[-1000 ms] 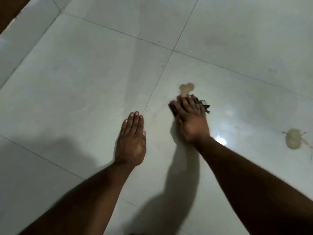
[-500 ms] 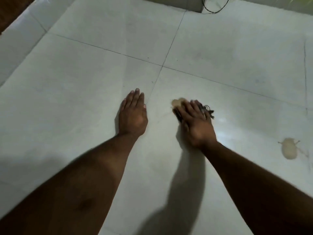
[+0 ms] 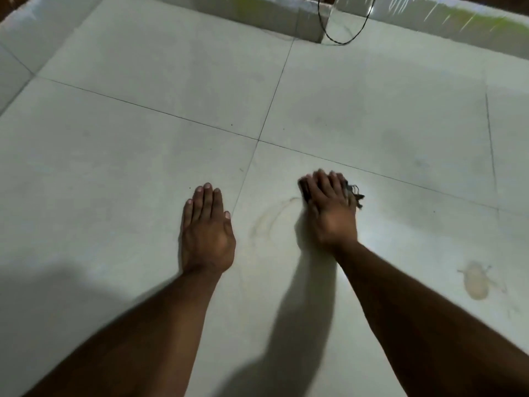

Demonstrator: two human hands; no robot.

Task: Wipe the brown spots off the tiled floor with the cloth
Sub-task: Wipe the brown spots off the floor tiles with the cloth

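My right hand (image 3: 329, 207) presses a dark frayed cloth (image 3: 352, 196) flat on the pale tiled floor (image 3: 143, 156); only the cloth's edges show past my fingers. A faint curved brown smear (image 3: 269, 222) lies just left of that hand. A brown spot (image 3: 475, 283) sits on the floor to the right, apart from the cloth. My left hand (image 3: 207, 230) rests palm down on the tile, fingers together, holding nothing.
A low tiled step or wall base (image 3: 257, 15) runs along the far edge. A black cable (image 3: 340, 38) loops down onto the floor there. Grout lines cross just beyond my hands. My arms cast shadows toward me.
The brown spot ahead of my right hand has been covered and rubbed by the cloth, leaving a faint smear. The view has tilted up, showing the far wall base and cable.
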